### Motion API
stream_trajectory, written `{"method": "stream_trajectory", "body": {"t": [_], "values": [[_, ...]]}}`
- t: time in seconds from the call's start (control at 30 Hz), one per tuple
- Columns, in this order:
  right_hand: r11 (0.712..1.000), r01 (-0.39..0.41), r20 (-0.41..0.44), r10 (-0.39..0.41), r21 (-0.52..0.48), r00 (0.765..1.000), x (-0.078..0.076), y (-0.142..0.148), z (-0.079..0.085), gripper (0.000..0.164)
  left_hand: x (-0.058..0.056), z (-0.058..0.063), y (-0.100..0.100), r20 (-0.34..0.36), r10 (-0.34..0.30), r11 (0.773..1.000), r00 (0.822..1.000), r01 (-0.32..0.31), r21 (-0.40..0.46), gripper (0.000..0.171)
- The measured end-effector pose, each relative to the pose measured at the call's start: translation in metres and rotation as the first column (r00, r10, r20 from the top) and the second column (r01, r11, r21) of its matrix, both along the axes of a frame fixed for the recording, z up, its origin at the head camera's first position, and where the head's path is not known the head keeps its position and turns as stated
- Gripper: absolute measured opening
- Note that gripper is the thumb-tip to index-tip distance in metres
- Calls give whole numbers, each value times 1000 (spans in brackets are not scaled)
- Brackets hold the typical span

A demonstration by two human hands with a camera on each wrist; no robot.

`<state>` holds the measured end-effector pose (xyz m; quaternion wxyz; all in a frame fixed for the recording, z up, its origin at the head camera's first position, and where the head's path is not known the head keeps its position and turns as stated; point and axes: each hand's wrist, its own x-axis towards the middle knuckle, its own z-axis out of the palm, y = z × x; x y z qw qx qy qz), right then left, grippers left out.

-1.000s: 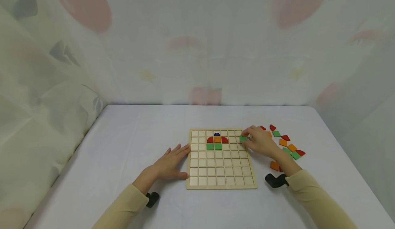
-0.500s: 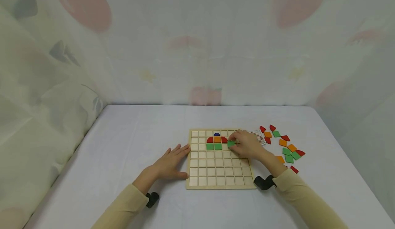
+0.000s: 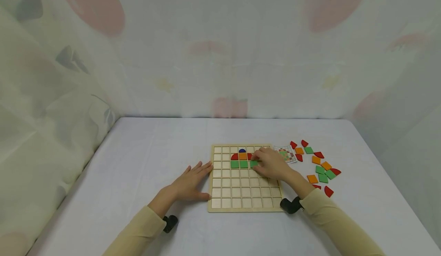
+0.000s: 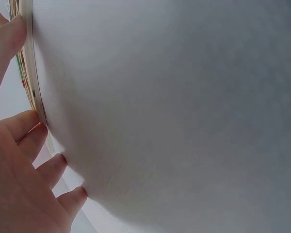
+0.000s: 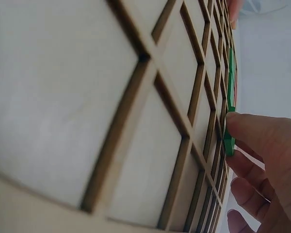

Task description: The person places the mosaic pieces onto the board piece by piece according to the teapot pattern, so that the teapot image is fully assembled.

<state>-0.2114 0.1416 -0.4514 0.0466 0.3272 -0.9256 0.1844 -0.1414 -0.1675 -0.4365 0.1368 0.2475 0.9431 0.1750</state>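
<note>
A wooden grid board (image 3: pixel 246 209) lies flat on the table. Along its left edge rests my left hand (image 3: pixel 191 183), fingers spread and straight, with the thumb and fingertips touching the frame. My right hand (image 3: pixel 273 166) pinches a green square tile (image 3: pixel 253 164) at the board, just right of two green tiles in the same row. In the right wrist view the thumb and fingertips hold this green tile (image 5: pixel 229 141) at its edges, partly tilted. Above the row sit an orange square (image 3: pixel 242 156), red quarter-round tiles (image 3: pixel 234 156) on both sides, and a blue half-round tile (image 3: pixel 242 150).
A printed pattern card (image 3: pixel 289 154) lies by the board's upper right corner, partly behind my right hand. Farther right are loose orange (image 3: pixel 316 160), green (image 3: pixel 323 178) and red tiles (image 3: pixel 329 191). The white-covered table (image 3: pixel 155 141) meets a patterned curtain at the back.
My right hand has carried the green tile leftward from the board's right edge to beside the other green tiles. The card has come into view. The left hand stays put.
</note>
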Motion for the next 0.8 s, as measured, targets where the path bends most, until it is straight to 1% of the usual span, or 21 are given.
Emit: {"method": "stream_trajectory", "body": {"t": [0.3, 0.57, 0.8], "values": [[1000, 11, -14, -11, 20, 1000, 1, -4, 1, 25, -1, -2, -1, 1, -5, 1000, 1000, 5, 2, 90], [999, 25, 0, -25, 29, 1000, 0, -5, 0, 25, -1, -2, -1, -2, -5, 1000, 1000, 5, -2, 90], [999, 22, 1, -22, 27, 1000, 0, -5, 0, 25, -1, -2, 0, -3, 1, 1000, 1000, -1, -13, 90]]}}
